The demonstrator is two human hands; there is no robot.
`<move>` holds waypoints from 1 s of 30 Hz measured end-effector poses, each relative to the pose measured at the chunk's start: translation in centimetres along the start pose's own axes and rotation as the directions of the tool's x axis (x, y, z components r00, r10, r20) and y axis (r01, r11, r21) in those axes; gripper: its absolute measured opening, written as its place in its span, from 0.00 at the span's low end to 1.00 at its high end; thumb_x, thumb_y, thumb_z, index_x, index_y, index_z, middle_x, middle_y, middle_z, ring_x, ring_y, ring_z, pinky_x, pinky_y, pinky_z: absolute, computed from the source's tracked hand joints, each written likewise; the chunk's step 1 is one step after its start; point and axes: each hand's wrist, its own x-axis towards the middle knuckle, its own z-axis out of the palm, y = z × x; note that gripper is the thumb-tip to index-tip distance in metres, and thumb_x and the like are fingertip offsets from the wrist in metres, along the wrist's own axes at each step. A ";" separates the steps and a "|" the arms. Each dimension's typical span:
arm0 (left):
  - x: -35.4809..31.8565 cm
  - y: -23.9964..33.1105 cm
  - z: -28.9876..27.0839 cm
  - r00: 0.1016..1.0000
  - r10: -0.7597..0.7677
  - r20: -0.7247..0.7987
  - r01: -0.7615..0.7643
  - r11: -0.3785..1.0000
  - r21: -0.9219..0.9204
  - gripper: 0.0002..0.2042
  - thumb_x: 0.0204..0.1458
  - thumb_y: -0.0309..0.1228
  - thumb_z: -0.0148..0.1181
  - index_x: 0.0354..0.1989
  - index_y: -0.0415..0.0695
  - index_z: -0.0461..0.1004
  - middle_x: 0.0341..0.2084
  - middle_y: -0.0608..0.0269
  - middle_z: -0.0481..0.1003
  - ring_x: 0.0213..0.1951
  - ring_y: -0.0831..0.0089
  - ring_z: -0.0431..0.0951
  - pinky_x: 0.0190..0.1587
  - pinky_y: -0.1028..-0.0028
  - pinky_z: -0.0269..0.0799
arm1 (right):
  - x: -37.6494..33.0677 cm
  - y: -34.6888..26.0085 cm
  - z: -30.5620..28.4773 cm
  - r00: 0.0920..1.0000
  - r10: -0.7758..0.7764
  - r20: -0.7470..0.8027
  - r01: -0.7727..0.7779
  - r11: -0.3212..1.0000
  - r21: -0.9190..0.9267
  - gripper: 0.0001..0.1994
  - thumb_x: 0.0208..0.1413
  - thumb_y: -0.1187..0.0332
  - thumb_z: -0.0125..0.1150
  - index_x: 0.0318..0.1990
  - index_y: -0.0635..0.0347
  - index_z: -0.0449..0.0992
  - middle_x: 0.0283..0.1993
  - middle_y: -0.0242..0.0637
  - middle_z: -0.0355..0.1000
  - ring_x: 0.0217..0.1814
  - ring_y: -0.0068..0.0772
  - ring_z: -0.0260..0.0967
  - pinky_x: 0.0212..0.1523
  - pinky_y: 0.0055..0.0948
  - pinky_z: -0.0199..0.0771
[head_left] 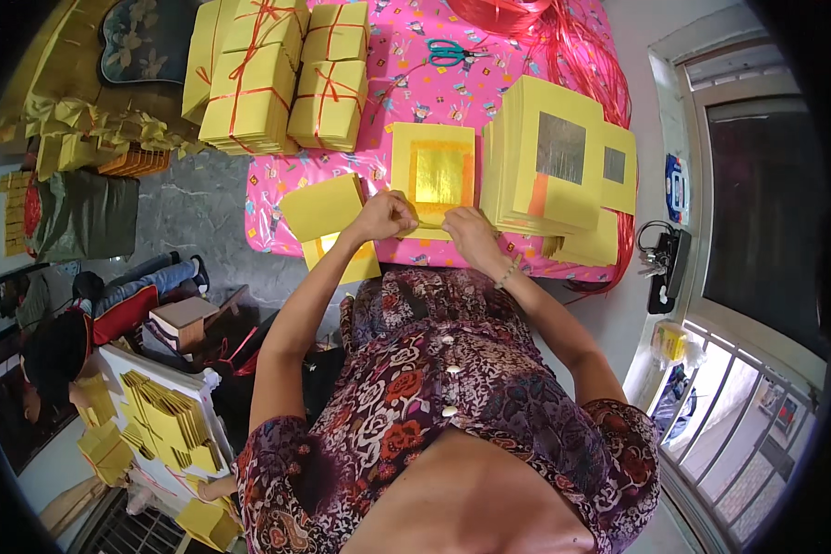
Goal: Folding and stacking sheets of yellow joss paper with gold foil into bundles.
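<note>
A yellow paper sheet (432,143) with a shiny gold square in an orange border lies on the table straight in front of me. My left hand (385,216) is closed in a pinch at its near left corner. At the near right corner, my right hand (474,234) has its fingers pressed together on the paper's near edge. That edge looks turned up between the hands. Left of the sheet, beside my left wrist, lie some yellow papers (321,208). Close by on the right stands a thick stack of yellow sheets (517,157) with silver squares.
Yellow paper bundles (249,111) tied with red string stand at the back left of the pink patterned tablecloth (415,92). Green-handled scissors (446,53) and red plastic strands (572,46) lie at the back. A person (60,346) sits at the lower left near another table with yellow bundles.
</note>
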 end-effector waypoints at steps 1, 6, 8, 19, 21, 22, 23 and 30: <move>0.2 0.0 0.0 1.000 0.013 0.001 -0.013 1.000 0.002 0.06 0.44 0.30 0.71 0.26 0.41 0.83 0.29 0.59 0.81 0.36 0.65 0.81 0.40 0.66 0.75 | 0.0 0.2 0.0 1.000 -0.009 0.000 0.010 1.000 -0.006 0.04 0.57 0.73 0.59 0.37 0.64 0.75 0.40 0.45 0.73 0.45 0.52 0.70 0.47 0.44 0.70; 1.1 -0.1 0.0 0.992 -0.121 0.043 0.125 0.986 -0.109 0.06 0.46 0.30 0.71 0.26 0.39 0.82 0.26 0.60 0.81 0.31 0.72 0.81 0.36 0.70 0.75 | 0.0 -0.4 -1.2 0.993 0.096 0.067 -0.096 0.995 0.001 0.06 0.59 0.73 0.58 0.41 0.66 0.76 0.44 0.48 0.74 0.48 0.53 0.70 0.50 0.44 0.71; 1.3 0.2 0.0 0.988 -0.145 0.050 0.150 0.979 -0.136 0.07 0.47 0.30 0.71 0.26 0.39 0.82 0.26 0.61 0.81 0.30 0.74 0.80 0.35 0.71 0.74 | -1.0 -1.2 -1.6 0.991 0.133 -0.032 -0.128 0.985 0.114 0.11 0.59 0.75 0.54 0.47 0.69 0.74 0.49 0.51 0.73 0.55 0.56 0.68 0.55 0.45 0.70; 1.7 0.9 -0.6 0.957 -0.270 0.107 0.280 0.955 -0.094 0.07 0.46 0.31 0.71 0.23 0.40 0.82 0.24 0.66 0.80 0.28 0.80 0.78 0.34 0.75 0.73 | -6.4 -1.9 -2.8 0.919 0.386 -0.081 -0.378 0.921 0.093 0.17 0.62 0.77 0.48 0.57 0.69 0.70 0.56 0.60 0.71 0.57 0.61 0.70 0.56 0.46 0.73; 1.9 1.2 -0.7 0.958 -0.266 0.109 0.275 0.958 -0.079 0.08 0.45 0.31 0.72 0.23 0.40 0.82 0.23 0.67 0.80 0.27 0.80 0.78 0.33 0.75 0.73 | -6.8 -1.1 -2.0 0.900 0.427 -0.085 -0.419 0.903 0.095 0.15 0.63 0.76 0.49 0.56 0.70 0.72 0.54 0.60 0.73 0.56 0.60 0.72 0.55 0.45 0.73; 1.9 1.3 -0.8 0.958 -0.267 0.107 0.275 0.959 -0.066 0.08 0.45 0.32 0.72 0.23 0.41 0.82 0.23 0.67 0.79 0.27 0.81 0.78 0.33 0.75 0.73 | -7.1 -0.7 -1.6 0.902 0.416 -0.113 -0.407 0.908 0.097 0.15 0.63 0.75 0.49 0.55 0.70 0.73 0.53 0.60 0.74 0.56 0.59 0.72 0.55 0.45 0.73; 2.0 1.2 -0.7 0.958 -0.265 0.108 0.273 0.960 -0.064 0.08 0.45 0.32 0.72 0.23 0.41 0.82 0.23 0.67 0.79 0.27 0.81 0.78 0.33 0.75 0.73 | -7.1 -0.4 -1.3 0.905 0.403 -0.140 -0.392 0.915 0.098 0.15 0.63 0.74 0.50 0.55 0.70 0.73 0.52 0.60 0.74 0.56 0.59 0.72 0.55 0.44 0.73; 1.9 0.1 -0.3 0.951 -0.295 0.096 0.301 0.953 -0.049 0.08 0.44 0.33 0.73 0.25 0.42 0.84 0.19 0.69 0.78 0.24 0.81 0.76 0.30 0.75 0.71 | -7.1 0.1 -0.7 0.900 0.426 -0.098 -0.415 0.903 0.109 0.14 0.63 0.72 0.52 0.53 0.67 0.75 0.47 0.58 0.76 0.51 0.59 0.74 0.49 0.45 0.75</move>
